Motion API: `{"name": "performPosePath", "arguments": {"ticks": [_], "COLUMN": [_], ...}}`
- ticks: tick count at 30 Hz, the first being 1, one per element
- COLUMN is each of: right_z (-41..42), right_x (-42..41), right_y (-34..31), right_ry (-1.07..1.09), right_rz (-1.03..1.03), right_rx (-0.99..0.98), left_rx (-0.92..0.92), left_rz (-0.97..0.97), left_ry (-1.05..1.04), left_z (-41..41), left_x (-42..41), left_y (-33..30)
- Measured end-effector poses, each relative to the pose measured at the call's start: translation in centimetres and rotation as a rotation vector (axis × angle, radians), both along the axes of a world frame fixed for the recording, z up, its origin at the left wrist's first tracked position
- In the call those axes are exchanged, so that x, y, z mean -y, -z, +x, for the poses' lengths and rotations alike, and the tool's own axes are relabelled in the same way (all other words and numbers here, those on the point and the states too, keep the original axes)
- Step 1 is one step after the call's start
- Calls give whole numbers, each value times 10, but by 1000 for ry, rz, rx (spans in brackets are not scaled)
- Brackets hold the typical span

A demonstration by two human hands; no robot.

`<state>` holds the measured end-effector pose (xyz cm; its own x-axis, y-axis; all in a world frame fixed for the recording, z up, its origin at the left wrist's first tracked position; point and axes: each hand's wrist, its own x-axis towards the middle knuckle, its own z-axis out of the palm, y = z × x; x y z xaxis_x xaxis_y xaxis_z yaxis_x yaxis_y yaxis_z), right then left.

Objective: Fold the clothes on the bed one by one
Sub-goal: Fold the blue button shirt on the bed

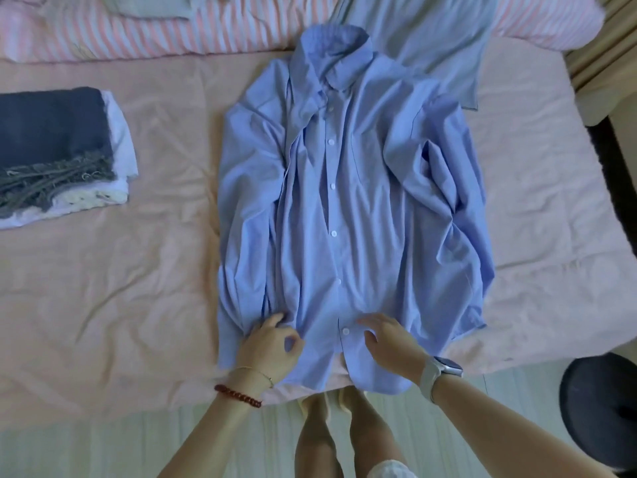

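A light blue button-up shirt [348, 201] lies face up on the pink bed [120, 270], collar toward the far side, both sleeves bunched along its sides. My left hand [270, 343] sits at the shirt's lower left, fingers curled and pinching the wrinkled fabric near the hem. My right hand [389, 334] rests on the lower front placket beside the bottom button, fingers fairly straight and spread over the cloth. The hem hangs slightly past the bed's near edge.
A folded stack [58, 150] of dark and white clothes sits at the left of the bed. Another pale blue garment [437, 39] lies beyond the collar, on a striped duvet [138, 29]. A black round stool [603, 408] stands at the right on the floor.
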<state>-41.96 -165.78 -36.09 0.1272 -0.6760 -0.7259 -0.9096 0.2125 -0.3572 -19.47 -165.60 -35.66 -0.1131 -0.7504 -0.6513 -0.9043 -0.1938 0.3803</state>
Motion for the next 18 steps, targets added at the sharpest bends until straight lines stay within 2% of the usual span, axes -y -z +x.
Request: {"name": "performPosePath", "arguments": {"ticks": [3, 8, 13, 18], "right_z": [4, 13, 16, 9], "right_x": [27, 111, 209, 325], "right_y": [-15, -40, -45, -20], "right_ry": [124, 198, 231, 106], "right_rz": [-90, -239, -364, -548], "right_rx": [37, 114, 192, 163], "left_rx": [-80, -257, -273, -129], "left_rz": [-136, -337, -437, -501], "left_ry": [-160, -408, -385, -374], "left_z": [4, -6, -21, -32], "left_x": [26, 118, 221, 325], "left_y": [-15, -44, -45, -8]}}
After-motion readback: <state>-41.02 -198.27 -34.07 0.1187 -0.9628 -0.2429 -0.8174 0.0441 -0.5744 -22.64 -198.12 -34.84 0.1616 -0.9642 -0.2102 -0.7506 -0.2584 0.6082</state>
